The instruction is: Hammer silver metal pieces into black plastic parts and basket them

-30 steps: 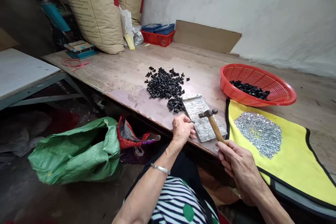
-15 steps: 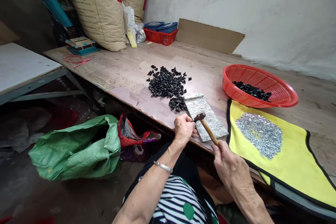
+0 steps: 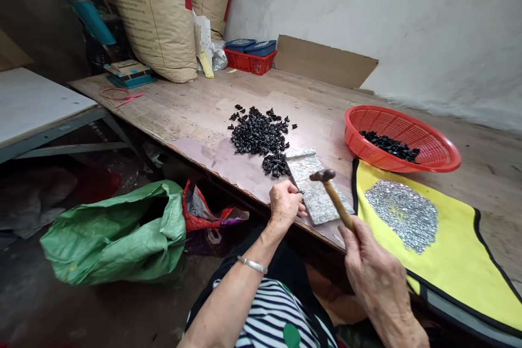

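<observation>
My right hand (image 3: pixel 375 266) is wrapped around the wooden handle of a hammer (image 3: pixel 337 201); the head is raised above a flat grey slab (image 3: pixel 316 187) with a ridge along its far end. At the slab's left edge, my left hand (image 3: pixel 285 201) is closed in a pinch on a small black part (image 3: pixel 300 192), mostly hidden by the fingers. Just beyond that hand lies a heap of small black parts (image 3: pixel 259 133), with a smaller cluster (image 3: pixel 275 164) beside the slab.
A red basket (image 3: pixel 444 141) with black parts stands at right. In front of it, small silvery metal pieces (image 3: pixel 403 215) lie on a yellow cloth (image 3: pixel 457 261). An open green sack (image 3: pixel 118 234) sits below the table edge at left. Paper sacks (image 3: pixel 155 16) stand at the back.
The hammer has lifted off the slab's left edge and moved right with my right hand. My left hand stays in nearly the same place, still pinching.
</observation>
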Available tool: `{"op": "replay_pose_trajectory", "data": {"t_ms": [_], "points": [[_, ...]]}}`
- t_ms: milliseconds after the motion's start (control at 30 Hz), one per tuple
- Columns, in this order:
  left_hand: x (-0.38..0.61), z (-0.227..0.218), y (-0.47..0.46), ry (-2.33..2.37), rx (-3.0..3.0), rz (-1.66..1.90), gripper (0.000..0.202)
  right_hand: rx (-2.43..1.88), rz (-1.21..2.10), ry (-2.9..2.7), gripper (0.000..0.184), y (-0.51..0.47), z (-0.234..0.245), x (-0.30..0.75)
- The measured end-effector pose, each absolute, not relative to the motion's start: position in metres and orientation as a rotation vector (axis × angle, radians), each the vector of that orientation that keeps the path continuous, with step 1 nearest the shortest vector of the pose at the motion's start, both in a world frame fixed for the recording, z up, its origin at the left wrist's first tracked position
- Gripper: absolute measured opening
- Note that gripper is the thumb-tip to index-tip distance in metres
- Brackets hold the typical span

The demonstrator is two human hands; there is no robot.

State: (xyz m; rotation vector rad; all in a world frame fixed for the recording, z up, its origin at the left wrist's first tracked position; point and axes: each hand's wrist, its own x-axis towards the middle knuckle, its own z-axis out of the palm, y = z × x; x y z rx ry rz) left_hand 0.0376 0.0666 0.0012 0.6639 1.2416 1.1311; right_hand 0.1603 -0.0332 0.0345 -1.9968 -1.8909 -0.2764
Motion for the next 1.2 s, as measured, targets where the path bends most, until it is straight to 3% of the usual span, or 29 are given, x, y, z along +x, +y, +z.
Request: {"op": "replay_pose_trajectory", "data": {"t_ms": [267, 433, 600, 800, 1000, 1133, 1200], "points": [[0.037, 0.003, 0.067, 1.248, 0.654, 1.136, 0.019, -2.113, -0.215, -2.021, 0.033, -0.031, 0.032, 0.156], [0.037, 0.002, 0.067, 1.239, 0.645, 1.15, 0.017, -1.988, -0.262, -1.725, 0.039, -0.034, 0.042, 0.154], [0.037, 0.003, 0.068, 1.236, 0.647, 1.154, 0.02, -2.099, -0.249, -2.026, 0.034, -0.035, 0.033, 0.149], [0.036, 0.004, 0.068, 1.24, 0.643, 1.148, 0.019, -2.074, -0.363, -1.794, 0.039, -0.035, 0.034, 0.142], [0.036, 0.005, 0.067, 1.247, 0.649, 1.158, 0.019, -2.174, 0.254, -1.733, 0.033, -0.026, 0.028, 0.148], [0.03, 0.006, 0.064, 1.138, 0.607, 1.186, 0.019, -1.824, 1.013, -1.182, 0.042, -0.017, 0.028, 0.162], [0.021, 0.009, 0.059, 1.011, 0.573, 1.207, 0.02, -1.675, 1.215, -1.034, 0.051, -0.011, 0.026, 0.167]]}}
